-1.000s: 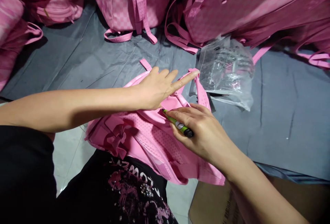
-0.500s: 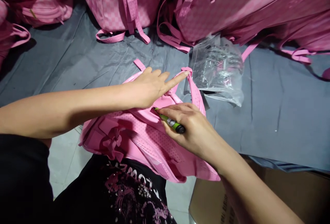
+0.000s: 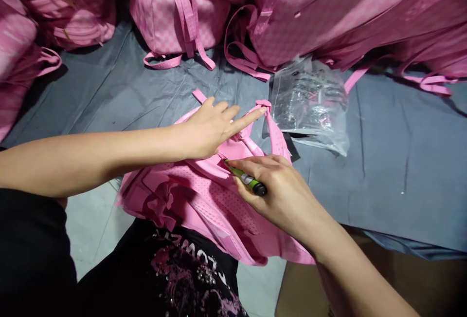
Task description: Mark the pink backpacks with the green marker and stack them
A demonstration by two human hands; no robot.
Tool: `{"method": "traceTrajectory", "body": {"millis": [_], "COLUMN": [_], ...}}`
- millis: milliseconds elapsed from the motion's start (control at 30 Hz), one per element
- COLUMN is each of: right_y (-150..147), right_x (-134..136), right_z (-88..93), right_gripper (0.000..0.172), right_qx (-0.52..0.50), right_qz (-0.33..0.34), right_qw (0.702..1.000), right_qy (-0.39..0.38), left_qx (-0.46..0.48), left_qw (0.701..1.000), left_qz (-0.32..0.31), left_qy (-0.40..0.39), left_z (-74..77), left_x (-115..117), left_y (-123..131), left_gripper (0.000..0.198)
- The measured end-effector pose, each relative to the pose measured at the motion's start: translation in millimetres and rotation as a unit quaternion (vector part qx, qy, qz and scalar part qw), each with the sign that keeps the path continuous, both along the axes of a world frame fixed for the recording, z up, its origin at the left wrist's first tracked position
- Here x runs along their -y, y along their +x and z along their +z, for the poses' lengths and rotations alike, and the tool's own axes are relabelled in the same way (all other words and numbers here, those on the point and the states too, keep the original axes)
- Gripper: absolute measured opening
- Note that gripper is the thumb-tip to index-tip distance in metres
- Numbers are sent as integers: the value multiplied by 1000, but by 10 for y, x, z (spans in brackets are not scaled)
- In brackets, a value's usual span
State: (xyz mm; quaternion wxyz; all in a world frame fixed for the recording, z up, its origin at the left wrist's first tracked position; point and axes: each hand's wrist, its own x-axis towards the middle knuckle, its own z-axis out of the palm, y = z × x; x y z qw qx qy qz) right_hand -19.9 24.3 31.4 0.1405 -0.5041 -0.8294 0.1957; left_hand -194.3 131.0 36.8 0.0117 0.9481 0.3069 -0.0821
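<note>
A pink backpack (image 3: 204, 195) lies back-side up across my lap and the grey sheet, its perforated straps facing me. My left hand (image 3: 211, 124) rests flat on its upper part, fingers stretched out toward the top handle (image 3: 272, 122). My right hand (image 3: 280, 193) is closed around a green pen-like tool (image 3: 245, 178) with a black end; the tool's tip touches the backpack just below my left hand.
Several pink checkered backpacks (image 3: 182, 10) are piled along the far side and the left. A crumpled clear plastic bag (image 3: 312, 105) lies on the grey sheet (image 3: 394, 161) right of the backpack. A cardboard box (image 3: 419, 278) sits at the lower right.
Both hands stay in nearly the same place on the backpack. The view has shifted slightly; the tool's tip remains against the fabric.
</note>
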Motion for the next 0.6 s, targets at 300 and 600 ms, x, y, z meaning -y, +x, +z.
{"method": "traceTrajectory", "body": {"millis": [300, 600], "right_y": [-272, -274], "right_x": [51, 0], "right_z": [-191, -359], "right_gripper": [29, 29], "right_qx": [-157, -197], "right_qz": [-24, -40], "right_qw": [987, 979], "right_qy": [23, 37], "left_qx": [-35, -123], "left_qw": [994, 985], "left_qz": [93, 113], "left_qy": [-45, -50], "left_z": [131, 221], "left_x": [67, 73], "left_y": [-341, -165], "left_gripper": [131, 111]}}
